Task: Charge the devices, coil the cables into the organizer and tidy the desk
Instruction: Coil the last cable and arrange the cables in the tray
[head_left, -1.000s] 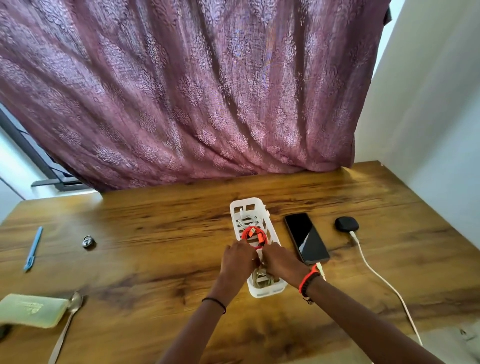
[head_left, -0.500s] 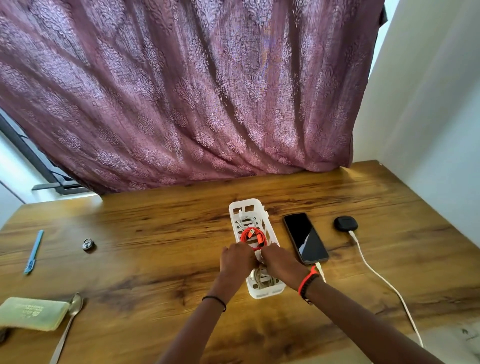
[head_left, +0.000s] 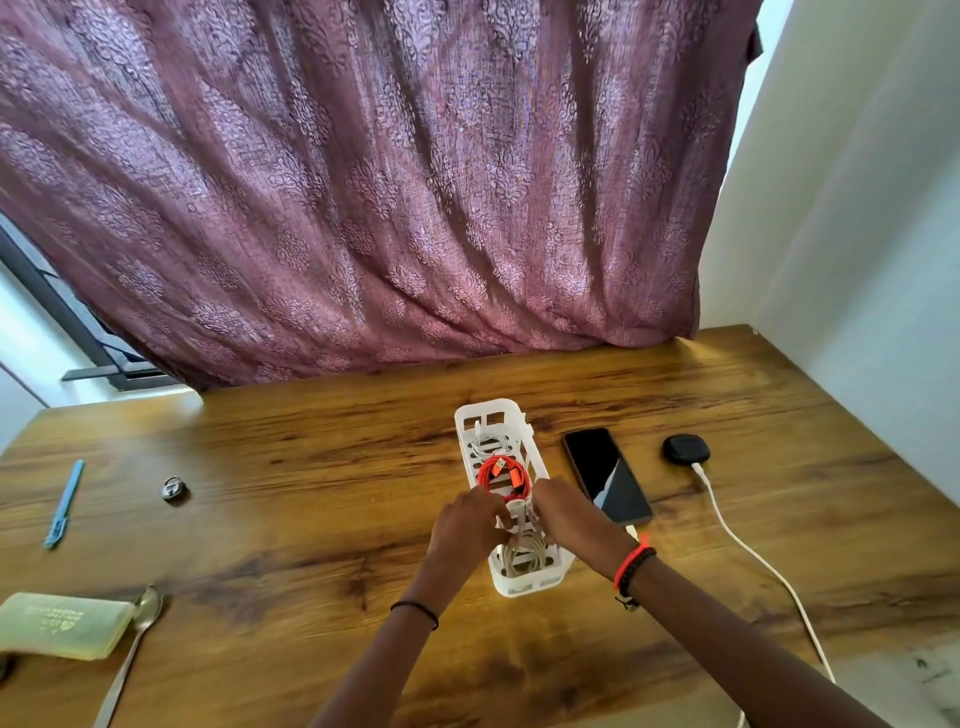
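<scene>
My left hand (head_left: 467, 525) and right hand (head_left: 563, 514) pinch closed on the soft, springy white cable coil (head_left: 522, 551) inside the light white slotted plastic organizer (head_left: 519, 584), best gripped across its loops.

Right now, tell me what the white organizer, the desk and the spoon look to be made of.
White organizer: likely moulded plastic, matte, with cut-out slots in its walls.
Desk: wood or a wood-look laminate, semi-gloss; dark grain streaks, soft glare. Which one is unclear.
Spoon: probably metal, grey with a dull shine on the bowl.
</scene>
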